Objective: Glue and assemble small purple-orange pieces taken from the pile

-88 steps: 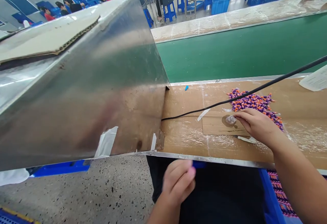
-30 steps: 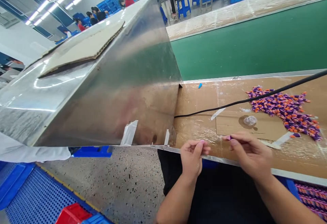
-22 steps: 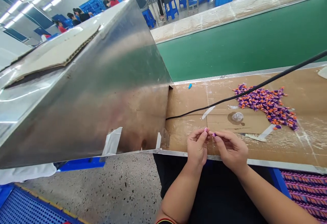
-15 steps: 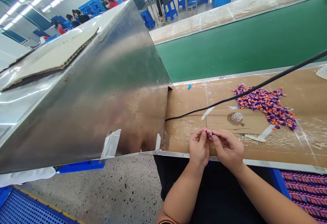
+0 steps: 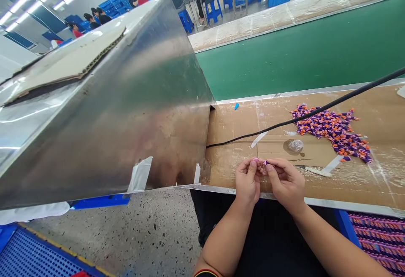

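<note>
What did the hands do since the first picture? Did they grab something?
The right hand let go of the clear plastic dome and moved left. The left hand came up to meet it. Their fingers now pinch a tiny pink-and-purple piece. The purple-and-orange pile stayed put.

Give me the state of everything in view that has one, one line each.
Left hand, pinching a small pink-and-purple piece at the fingertips
Right hand, pinching the same piece
Purple-and-orange pieces, loose in a spread pile on cardboard
Clear plastic dome, resting on cardboard, untouched
Black cable, stretched across the cardboard
Stainless steel hood, patched with white tape
</note>
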`<state>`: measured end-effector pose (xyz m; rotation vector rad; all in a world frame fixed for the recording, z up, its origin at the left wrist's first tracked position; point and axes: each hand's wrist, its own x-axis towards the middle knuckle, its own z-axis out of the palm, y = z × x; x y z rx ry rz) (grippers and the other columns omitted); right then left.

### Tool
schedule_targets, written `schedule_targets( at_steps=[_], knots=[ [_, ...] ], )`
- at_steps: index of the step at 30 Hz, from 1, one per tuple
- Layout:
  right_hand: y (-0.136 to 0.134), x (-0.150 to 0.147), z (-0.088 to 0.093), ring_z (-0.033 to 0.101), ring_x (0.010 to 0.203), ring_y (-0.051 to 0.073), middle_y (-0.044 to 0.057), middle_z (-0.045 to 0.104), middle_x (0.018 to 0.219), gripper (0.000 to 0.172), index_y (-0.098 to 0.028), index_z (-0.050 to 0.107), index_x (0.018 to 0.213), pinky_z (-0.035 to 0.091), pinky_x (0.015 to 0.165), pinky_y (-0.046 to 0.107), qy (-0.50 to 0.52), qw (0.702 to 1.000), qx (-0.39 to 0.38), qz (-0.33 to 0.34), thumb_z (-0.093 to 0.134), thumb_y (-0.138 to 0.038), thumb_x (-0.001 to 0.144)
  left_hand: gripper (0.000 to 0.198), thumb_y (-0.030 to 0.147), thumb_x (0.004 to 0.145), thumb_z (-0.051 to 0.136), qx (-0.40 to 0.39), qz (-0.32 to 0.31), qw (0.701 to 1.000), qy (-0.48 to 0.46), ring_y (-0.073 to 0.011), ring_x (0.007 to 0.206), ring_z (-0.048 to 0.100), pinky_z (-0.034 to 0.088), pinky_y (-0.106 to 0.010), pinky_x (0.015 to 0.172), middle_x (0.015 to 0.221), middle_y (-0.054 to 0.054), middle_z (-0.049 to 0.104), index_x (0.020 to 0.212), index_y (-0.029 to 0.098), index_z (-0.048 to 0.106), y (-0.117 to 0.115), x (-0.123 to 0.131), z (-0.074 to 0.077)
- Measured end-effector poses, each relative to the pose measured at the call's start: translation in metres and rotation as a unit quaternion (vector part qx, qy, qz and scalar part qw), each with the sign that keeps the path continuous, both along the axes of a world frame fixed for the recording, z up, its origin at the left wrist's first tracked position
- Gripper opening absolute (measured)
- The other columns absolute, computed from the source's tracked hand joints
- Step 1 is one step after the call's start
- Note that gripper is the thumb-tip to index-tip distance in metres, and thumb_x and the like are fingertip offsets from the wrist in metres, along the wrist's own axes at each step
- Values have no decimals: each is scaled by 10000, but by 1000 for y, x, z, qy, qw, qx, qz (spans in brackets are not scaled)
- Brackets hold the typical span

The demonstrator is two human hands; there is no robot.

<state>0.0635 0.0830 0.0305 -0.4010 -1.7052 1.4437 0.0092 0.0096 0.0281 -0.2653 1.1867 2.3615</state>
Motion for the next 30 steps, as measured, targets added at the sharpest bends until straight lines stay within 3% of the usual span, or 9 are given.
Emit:
schedule_targets(
  at_steps=[6,11,15,19,23,30],
  knots=[
    [3,3,-1,747,619,150,47,801,940,74,-245,783,1034,664,540,246,-15,1000,-19,14,724,-275,1000,521,552,536,1046,-29,-2,999,14,-109,654,654,560,-232,655,826,-72,790,817,170,830,0,4,-4],
    [8,4,-7,806,790,204,79,816,983,94,-231,786,1034,697,626,287,-39,999,34,3,717,-285,1000,488,542,547,1036,-46,-20,998,25,-178,767,741,619,-287,765,856,-98,807,804,175,843,-1,5,-1],
    [15,5,-9,810,831,221,91,825,997,107,-237,790,1033,707,667,317,-54,995,76,22,704,-291,999,553,605,545,1025,-32,-45,998,11,-153,641,695,597,-273,661,749,-81,767,765,143,813,-2,2,4],
    [14,8,-6,799,767,203,78,821,1011,97,-251,779,1053,709,657,323,-22,998,61,27,702,-245,994,601,593,469,1052,-38,-20,999,-4,-124,573,655,566,-242,585,724,-64,759,766,141,791,4,1,6],
    [9,11,-3,798,777,212,71,816,994,98,-263,778,1038,725,715,367,-11,998,59,19,695,-236,995,607,597,481,1048,-39,27,999,5,-152,648,717,604,-255,650,764,-67,774,795,153,778,7,4,2],
    [7,7,-7,819,832,219,88,825,1036,98,-250,777,1049,699,633,305,-16,999,15,32,688,-269,1011,553,538,477,1069,-23,-33,999,1,-167,667,726,620,-294,696,771,-69,780,753,161,772,-2,3,-4]
  ],
)
